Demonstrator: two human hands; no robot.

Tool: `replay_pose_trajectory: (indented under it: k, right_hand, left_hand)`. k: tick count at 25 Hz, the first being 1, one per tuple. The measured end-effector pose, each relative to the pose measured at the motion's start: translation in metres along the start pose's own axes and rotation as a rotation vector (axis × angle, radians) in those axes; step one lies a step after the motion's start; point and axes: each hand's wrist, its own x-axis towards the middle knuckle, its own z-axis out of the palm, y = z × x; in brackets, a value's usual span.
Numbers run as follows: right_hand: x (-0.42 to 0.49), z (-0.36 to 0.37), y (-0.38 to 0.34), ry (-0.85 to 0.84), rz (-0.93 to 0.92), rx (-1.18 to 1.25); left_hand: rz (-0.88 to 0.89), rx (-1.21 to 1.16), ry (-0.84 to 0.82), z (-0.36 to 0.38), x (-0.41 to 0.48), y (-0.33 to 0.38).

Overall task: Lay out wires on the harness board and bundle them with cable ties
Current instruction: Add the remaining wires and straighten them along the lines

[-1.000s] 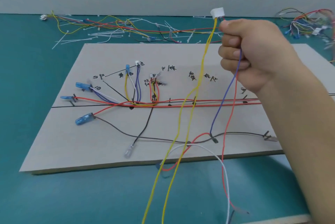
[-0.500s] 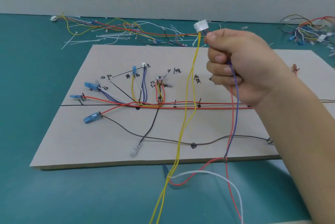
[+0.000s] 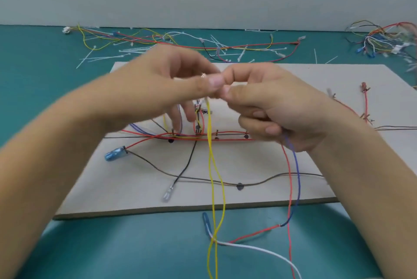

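The grey harness board (image 3: pixel 259 193) lies on the teal table with red, black, yellow and blue wires laid along its marked lines. Both hands meet above its middle. My right hand (image 3: pixel 277 107) grips a loose wire bundle: two yellow wires (image 3: pixel 212 172) hang from its fingertips, while a red and a blue wire (image 3: pixel 296 175) drop from under its palm. My left hand (image 3: pixel 171 84) pinches the top end of the bundle against the right thumb; it is motion-blurred. The white connector is hidden between the fingertips. A blue terminal (image 3: pixel 115 154) sits at the board's left.
Loose wires and white cable ties (image 3: pixel 135 49) are scattered behind the board. Another tangle of wires (image 3: pixel 383 39) lies at the back right. A white wire (image 3: pixel 259 250) and a blue terminal (image 3: pixel 206 221) trail over the table in front of the board.
My left hand has come into view and joined the right at the bundle's top. The right hand has lowered toward the board's middle, and the white connector is now covered by fingers.
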Motion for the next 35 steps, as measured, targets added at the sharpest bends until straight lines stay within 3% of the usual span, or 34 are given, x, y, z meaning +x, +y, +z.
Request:
replay_pose_trajectory:
  k: [3,6,13,18,24,30,33,35]
  right_hand:
    - [0.002,0.006,0.004,-0.01,0.015,-0.039]
    - [0.003,0.011,0.007,-0.03,0.034,-0.063]
    - [-0.006,0.014,0.001,-0.088,-0.002,0.022]
    - [-0.009,0.005,-0.005,-0.265,0.062,-0.007]
    - [-0.019,0.005,-0.011,-0.632,0.119,0.126]
    - [-0.032,0.026,-0.016,-0.985,0.208,0.326]
    - [-0.031,0.033,-0.013,-1.02,0.213,0.326]
    - [-0.022,0.027,-0.006,-0.883,0.2,0.192]
  left_hand:
    - [-0.027,-0.107,-0.093,0.003,0.003,-0.01]
    - [-0.071,-0.066,-0.187,-0.031,-0.002,-0.021]
    - [0.014,-0.265,-0.055,-0.07,-0.022,-0.057]
    - [0.118,-0.231,0.0,-0.098,-0.029,-0.079]
    - [0.178,-0.25,0.053,-0.11,-0.028,-0.093]
    - [0.2,-0.296,-0.238,-0.103,-0.027,-0.094]
    - [0.197,-0.283,-0.255,-0.105,-0.027,-0.097]
    - [0.173,-0.292,-0.163,-0.112,-0.027,-0.101]
